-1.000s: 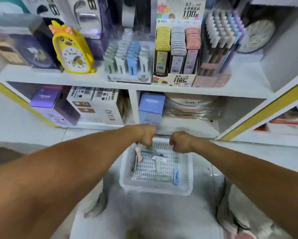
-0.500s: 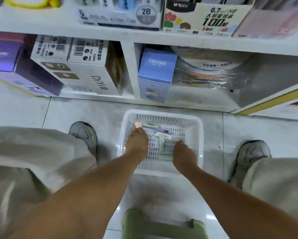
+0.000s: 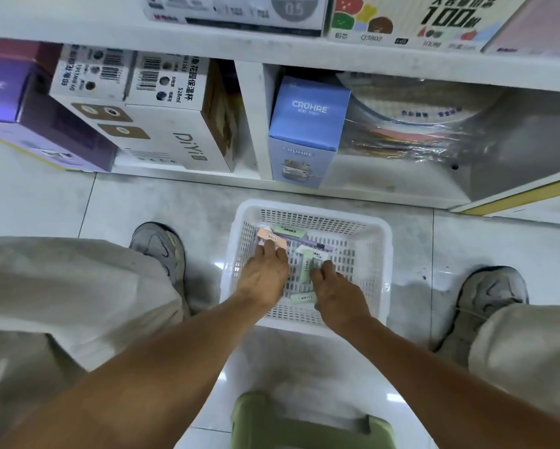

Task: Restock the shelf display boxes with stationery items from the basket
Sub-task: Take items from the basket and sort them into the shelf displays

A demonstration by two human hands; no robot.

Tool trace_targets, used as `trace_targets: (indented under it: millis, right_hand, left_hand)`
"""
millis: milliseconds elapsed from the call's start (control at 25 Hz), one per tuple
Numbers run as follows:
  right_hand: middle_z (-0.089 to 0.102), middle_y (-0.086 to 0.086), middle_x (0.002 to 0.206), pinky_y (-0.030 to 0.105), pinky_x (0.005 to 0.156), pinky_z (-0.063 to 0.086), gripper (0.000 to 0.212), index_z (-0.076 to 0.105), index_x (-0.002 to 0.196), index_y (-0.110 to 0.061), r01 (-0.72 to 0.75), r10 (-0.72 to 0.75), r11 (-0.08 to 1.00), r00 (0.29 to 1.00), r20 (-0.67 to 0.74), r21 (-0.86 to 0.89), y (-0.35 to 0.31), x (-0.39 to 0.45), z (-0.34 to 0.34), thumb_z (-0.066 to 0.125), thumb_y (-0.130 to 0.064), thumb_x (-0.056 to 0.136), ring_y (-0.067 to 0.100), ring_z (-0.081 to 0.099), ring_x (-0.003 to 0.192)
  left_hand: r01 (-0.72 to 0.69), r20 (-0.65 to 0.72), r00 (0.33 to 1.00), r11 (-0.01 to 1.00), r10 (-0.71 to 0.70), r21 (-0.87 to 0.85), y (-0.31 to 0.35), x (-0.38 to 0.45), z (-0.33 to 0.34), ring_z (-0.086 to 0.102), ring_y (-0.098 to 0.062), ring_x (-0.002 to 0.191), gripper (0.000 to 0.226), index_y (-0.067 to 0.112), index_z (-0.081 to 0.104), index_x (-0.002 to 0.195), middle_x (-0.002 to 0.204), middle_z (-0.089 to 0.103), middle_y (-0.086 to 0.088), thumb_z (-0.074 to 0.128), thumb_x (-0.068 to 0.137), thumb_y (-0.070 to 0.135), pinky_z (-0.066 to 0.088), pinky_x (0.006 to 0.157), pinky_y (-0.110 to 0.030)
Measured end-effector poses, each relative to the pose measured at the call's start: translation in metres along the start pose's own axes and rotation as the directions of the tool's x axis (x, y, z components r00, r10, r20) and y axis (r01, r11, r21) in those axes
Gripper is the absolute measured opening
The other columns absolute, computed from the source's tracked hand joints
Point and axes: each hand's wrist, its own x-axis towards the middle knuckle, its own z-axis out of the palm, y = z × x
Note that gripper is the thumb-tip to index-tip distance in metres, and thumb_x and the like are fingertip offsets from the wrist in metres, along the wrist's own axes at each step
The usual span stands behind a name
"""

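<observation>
A white slatted basket [image 3: 377,254] sits on the floor between my feet, with several small flat stationery packs inside. My left hand [image 3: 264,275] is in the basket and pinches a pink pack [image 3: 270,238] at its near end. My right hand [image 3: 335,291] is beside it, fingers curled on a pale green pack [image 3: 308,262] in the middle. Another green pack [image 3: 301,297] lies between my wrists, and a green [image 3: 288,231] and a purple pack [image 3: 301,239] lie at the far side. The display boxes [image 3: 401,24] stand on the shelf above, cut off by the frame's top.
Below the shelf board are a white carton [image 3: 162,131], a purple box [image 3: 29,108] and a blue box [image 3: 308,131], with wrapped plates at right. My grey shoes [image 3: 160,246] flank the basket. A green stool [image 3: 308,422] stands under my arms.
My view has dropped from the shelf down to the floor. Both hands went down into the basket; the left took the pink pack, the right moved onto the green pack.
</observation>
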Motion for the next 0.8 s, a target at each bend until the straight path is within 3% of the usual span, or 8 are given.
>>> trace_targets:
  millis: [120,240,400,560,720,800]
  right_hand:
    - [0.038,0.008,0.137,0.035,0.074,0.059,0.074,0.03,0.143,-0.011,-0.138,0.142,0.987,0.989,-0.038,0.088,0.001,0.006,0.0,0.075,-0.028,0.087,0.023,0.064,0.102]
    - [0.042,0.004,0.136,0.032,0.073,0.057,0.071,0.031,0.146,-0.013,-0.052,0.054,0.998,0.997,-0.052,0.036,0.002,0.005,0.001,0.072,-0.027,0.089,0.02,0.063,0.101]
    - [0.047,0.004,0.133,0.033,0.063,0.052,0.057,0.04,0.141,-0.011,0.15,-0.151,0.985,0.988,-0.01,-0.085,0.001,0.012,-0.001,0.065,-0.012,0.09,0.021,0.065,0.094]
    - [0.058,0.014,0.113,0.033,0.062,0.047,0.039,0.05,0.127,-0.003,0.307,-0.28,0.923,0.949,0.141,-0.232,0.0,0.018,-0.004,0.058,-0.001,0.089,0.029,0.067,0.087]
    - [0.063,0.012,0.111,0.035,0.074,0.054,0.03,0.057,0.12,-0.005,0.29,-0.275,0.945,0.955,0.108,-0.15,0.005,0.017,0.001,0.057,-0.001,0.091,0.029,0.069,0.093]
    - [0.065,0.009,0.109,0.035,0.079,0.055,0.023,0.061,0.116,-0.009,0.175,-0.175,0.985,0.983,0.052,-0.007,0.013,0.017,-0.001,0.056,-0.008,0.094,0.027,0.069,0.095]
  left_hand:
    - [-0.031,-0.03,0.999,0.997,0.033,0.074,-0.004,0.015,-0.011,0.052,-0.032,0.104,0.067,0.001,0.036,0.131,0.126,0.039,-0.02,0.065,0.072,-0.008,0.053,0.077,-0.036]
    - [-0.054,0.059,0.997,0.988,0.046,0.142,-0.011,0.031,-0.018,0.05,-0.032,0.11,0.08,0.002,0.029,0.138,0.128,0.034,-0.019,0.071,0.071,-0.004,0.053,0.074,-0.036]
    - [-0.198,0.133,0.977,0.942,0.167,0.272,-0.017,0.036,-0.015,0.051,-0.033,0.111,0.058,-0.001,0.038,0.136,0.126,0.043,-0.02,0.063,0.084,0.0,0.053,0.076,-0.037]
    - [-0.272,0.137,0.962,0.886,0.237,0.375,-0.016,0.036,-0.006,0.053,-0.029,0.103,0.04,0.0,0.042,0.134,0.12,0.045,-0.018,0.052,0.096,0.003,0.051,0.068,-0.035]
    - [-0.326,0.19,0.944,0.86,0.271,0.392,-0.023,0.037,-0.001,0.052,-0.026,0.098,0.042,-0.001,0.043,0.137,0.119,0.044,-0.017,0.054,0.098,0.008,0.053,0.068,-0.033]
    - [-0.298,0.191,0.95,0.898,0.246,0.325,-0.022,0.035,-0.001,0.052,-0.027,0.103,0.041,0.002,0.048,0.136,0.121,0.046,-0.015,0.055,0.097,0.015,0.053,0.077,-0.036]
